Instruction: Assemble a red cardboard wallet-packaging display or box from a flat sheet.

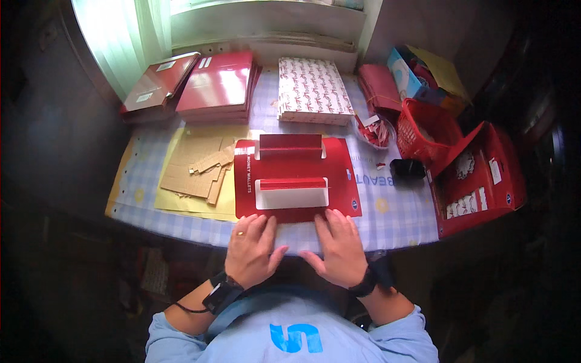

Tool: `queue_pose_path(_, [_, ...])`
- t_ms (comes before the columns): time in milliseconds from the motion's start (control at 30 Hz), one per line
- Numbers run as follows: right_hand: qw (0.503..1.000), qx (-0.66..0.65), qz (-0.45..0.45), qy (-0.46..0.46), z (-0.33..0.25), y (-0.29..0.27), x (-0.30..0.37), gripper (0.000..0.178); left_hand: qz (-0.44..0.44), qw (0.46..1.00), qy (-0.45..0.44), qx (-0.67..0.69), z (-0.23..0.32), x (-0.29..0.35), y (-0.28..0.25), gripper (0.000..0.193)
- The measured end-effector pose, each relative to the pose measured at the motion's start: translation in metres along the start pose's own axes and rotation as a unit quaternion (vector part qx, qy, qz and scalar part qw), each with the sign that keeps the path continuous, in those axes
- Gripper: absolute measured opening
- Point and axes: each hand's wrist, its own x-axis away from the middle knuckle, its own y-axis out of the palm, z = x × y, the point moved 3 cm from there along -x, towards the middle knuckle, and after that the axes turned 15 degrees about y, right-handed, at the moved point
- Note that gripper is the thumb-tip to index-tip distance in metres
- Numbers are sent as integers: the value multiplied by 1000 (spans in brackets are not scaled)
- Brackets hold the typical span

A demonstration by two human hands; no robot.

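Here, my left hand (251,249) and right hand (339,249), fingers outstretched, touch the red card (295,169) along its near edge on checked cloth (402,225); raised flaps (290,145) hide patches behind; white lettering (247,172) lines the card's left.

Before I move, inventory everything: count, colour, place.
Card sheet: one, red, centre, flaps raised
Glossy stacks: two, red, back left
Patterned stack: one, white, back centre
Matte stack: one, maroon, back right
Box: one, blue, yellow, back right
Basket: one, red, right
Scrap bowl: one, clear, beside basket
Small object: one, black, right
Case: one, red, far right
Yellow sheet: one, yellow, left
Cardboard: several pieces, brown, on yellow sheet
Tablecloth: one, checked blue, beneath
Curtain: one, pale, back left
Wristbands: two, black, wrists
Shirt: one, blue, bottom
Left hand: one, at card's edge
Right hand: one, at card's edge
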Motion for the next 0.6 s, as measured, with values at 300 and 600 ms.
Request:
queue_pose_path(300, [999, 5, 43, 3, -4, -4, -2, 69, 13, 999, -1, -49, -5, 7, -4, 55])
queue_pose_path(600, [998, -36, 54, 18, 16, -14, 3, 57, 53, 999, 4, 5, -10, 17, -6, 50])
